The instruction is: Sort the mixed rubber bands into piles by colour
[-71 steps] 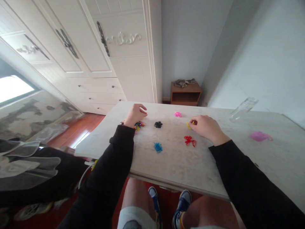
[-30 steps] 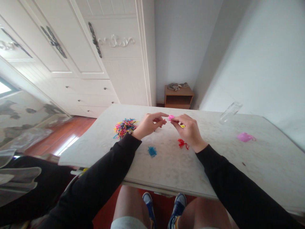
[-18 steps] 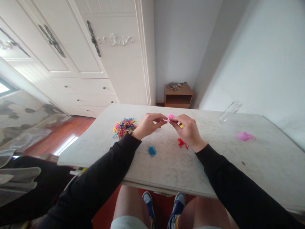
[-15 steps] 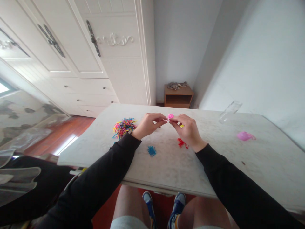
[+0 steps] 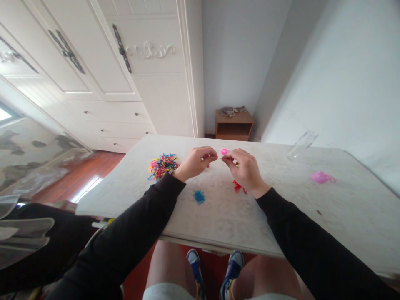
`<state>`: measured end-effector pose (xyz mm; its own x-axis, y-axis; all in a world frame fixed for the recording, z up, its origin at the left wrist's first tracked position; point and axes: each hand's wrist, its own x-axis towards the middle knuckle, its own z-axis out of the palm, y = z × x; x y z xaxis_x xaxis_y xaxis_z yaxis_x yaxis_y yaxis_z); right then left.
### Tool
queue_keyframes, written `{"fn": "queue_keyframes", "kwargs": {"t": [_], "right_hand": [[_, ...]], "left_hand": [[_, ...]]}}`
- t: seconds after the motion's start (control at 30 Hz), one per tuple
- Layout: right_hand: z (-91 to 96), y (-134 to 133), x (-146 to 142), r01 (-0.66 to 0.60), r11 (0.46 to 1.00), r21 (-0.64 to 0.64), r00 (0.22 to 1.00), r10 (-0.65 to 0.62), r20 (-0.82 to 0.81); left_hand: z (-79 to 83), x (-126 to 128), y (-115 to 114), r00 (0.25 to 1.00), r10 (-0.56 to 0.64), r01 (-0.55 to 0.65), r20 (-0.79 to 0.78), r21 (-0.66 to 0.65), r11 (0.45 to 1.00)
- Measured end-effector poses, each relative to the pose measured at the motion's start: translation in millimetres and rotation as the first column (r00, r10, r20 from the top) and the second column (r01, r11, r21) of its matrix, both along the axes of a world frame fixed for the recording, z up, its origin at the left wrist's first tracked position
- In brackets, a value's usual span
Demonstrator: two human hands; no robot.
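My left hand (image 5: 196,161) and my right hand (image 5: 245,168) meet above the middle of the white table (image 5: 218,216), both pinched on a thin rubber band (image 5: 219,158) stretched between their fingertips. A mixed heap of coloured rubber bands (image 5: 161,163) lies to the left of my left hand. Sorted small piles lie around the hands: pink (image 5: 224,151) just behind the fingers, blue (image 5: 198,196) in front, red (image 5: 238,187) partly under my right wrist.
A clear glass jar (image 5: 300,144) lies on its side at the table's far right, with a pink lid (image 5: 321,177) nearer. A white wardrobe (image 5: 125,83) and a small wooden nightstand (image 5: 234,125) stand behind. Dark clothing (image 5: 37,246) lies at the left.
My hands left the heap and the yellow pile, came together over the table's middle, and now pull a thin band taut between them. The camera view shifted left.
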<state>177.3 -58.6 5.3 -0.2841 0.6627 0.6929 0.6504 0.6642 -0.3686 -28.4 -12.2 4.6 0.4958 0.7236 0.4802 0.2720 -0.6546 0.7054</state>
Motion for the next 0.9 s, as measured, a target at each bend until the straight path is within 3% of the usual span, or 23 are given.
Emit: {"fn": "queue_keyframes", "kwargs": {"t": [0.17, 0.43, 0.73, 0.9], "right_hand": [[-0.4, 1, 1, 0.054, 0.999, -0.007, 0.999, -0.054, -0.001], [1.7, 11, 14, 0.164, 0.973, -0.163, 0.947, -0.201, -0.25], [0.1, 8, 8, 0.113, 0.982, -0.148, 0.962, -0.146, -0.233], [3.9, 14, 22, 0.188, 0.977, -0.095, 0.939, -0.208, -0.276]], "left_hand": [[1.1, -3, 2, 0.998, 0.052, -0.051, -0.019, 0.038, 0.998], [3.2, -17, 15, 0.978, 0.207, -0.207, 0.004, 0.058, 0.977], [-3.5, -10, 13, 0.986, 0.161, -0.16, -0.03, 0.043, 0.986], [-2.9, -14, 16, 0.981, 0.193, -0.193, 0.024, -0.016, 0.981]]}}
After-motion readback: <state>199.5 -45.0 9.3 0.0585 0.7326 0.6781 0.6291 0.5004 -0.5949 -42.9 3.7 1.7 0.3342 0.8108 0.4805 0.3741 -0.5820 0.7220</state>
